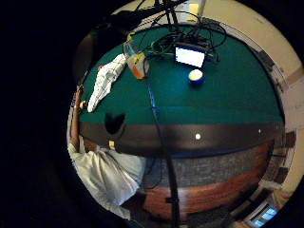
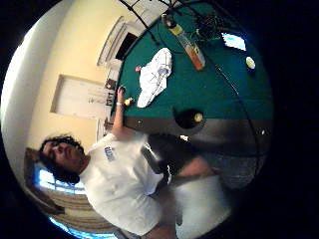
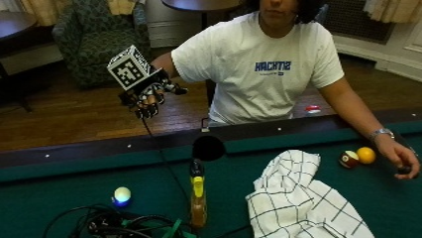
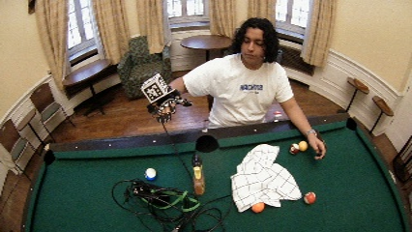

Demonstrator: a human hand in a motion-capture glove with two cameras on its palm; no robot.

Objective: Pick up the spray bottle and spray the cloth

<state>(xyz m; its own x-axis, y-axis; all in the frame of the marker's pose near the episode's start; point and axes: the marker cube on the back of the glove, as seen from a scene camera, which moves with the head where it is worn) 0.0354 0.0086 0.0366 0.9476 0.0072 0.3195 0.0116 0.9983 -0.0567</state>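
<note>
Green felt runs below me in the outside view, and my right hand (image 3: 150,95) hangs raised behind the near rail, fingers loosely curled and holding nothing. I judge I am at the start: the bottle is not yet picked up. The bottle (image 3: 197,197) stands upright on the felt, well below and ahead of that hand, long axis vertical, dark spray head on top; which way the nozzle faces I cannot tell. The cloth (image 3: 304,203) lies crumpled just beside it, toward the bare left hand (image 3: 403,160), which rests on the felt by two balls (image 3: 356,157).

From the wide outside view, the hand (image 4: 166,107) is outside the table, the bottle (image 4: 198,176) near mid-table beside the cloth (image 4: 264,178).

Off the thumb-side palm view, the bottle (image 2: 185,42) and cloth (image 2: 155,76) sit far from my palm.

Through the little-finger view, same bottle (image 1: 135,61), same cloth (image 1: 106,80). Next I need to reach forward and down and wrap the bottle's body.
</note>
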